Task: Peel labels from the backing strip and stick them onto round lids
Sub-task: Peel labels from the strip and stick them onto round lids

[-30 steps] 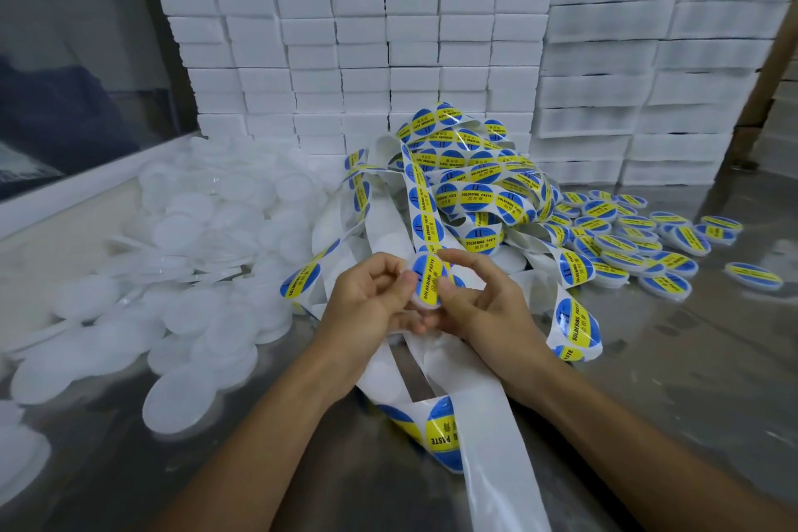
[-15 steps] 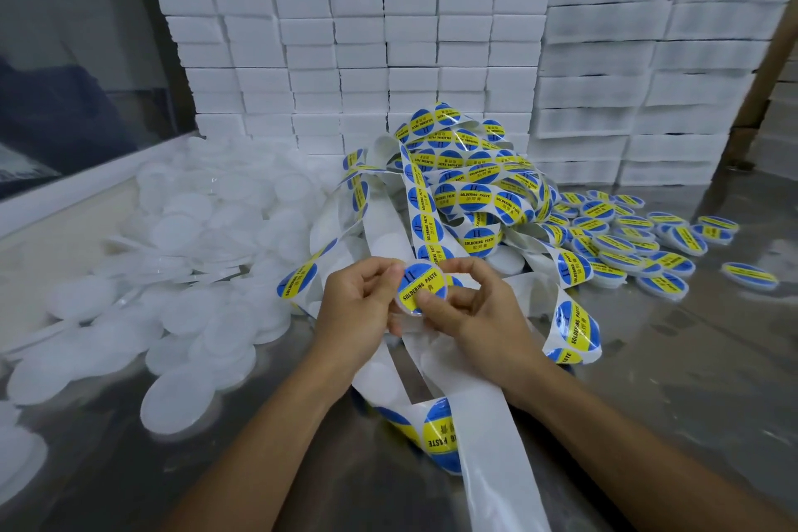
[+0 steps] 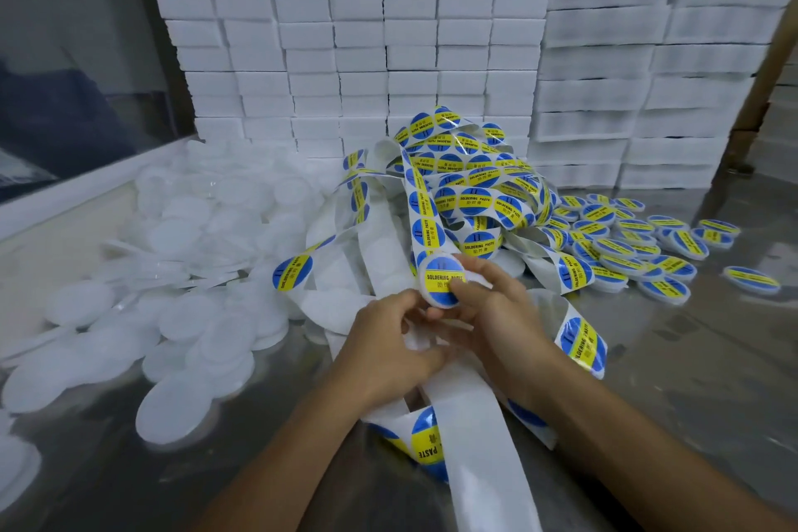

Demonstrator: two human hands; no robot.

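A round white lid (image 3: 441,277) bearing a blue and yellow "SOLDERING PASTE" label sits between both hands, its labelled face turned toward me. My right hand (image 3: 492,311) grips it, thumb pressed on the label's yellow band. My left hand (image 3: 388,341) holds the lid's lower left edge with curled fingers. The white backing strip (image 3: 470,436) runs under both hands toward me. A tangled heap of strip with labels (image 3: 470,190) lies just behind the lid.
A pile of bare white lids (image 3: 181,298) covers the left of the shiny table. Labelled lids (image 3: 639,246) lie in a cluster at the right. Stacks of white blocks (image 3: 388,56) wall off the back. A raised white ledge (image 3: 77,186) borders the left.
The lid has turned so its label faces me upright and has risen slightly. My right thumb now presses on the label, and my left hand has dropped lower on the lid's edge.
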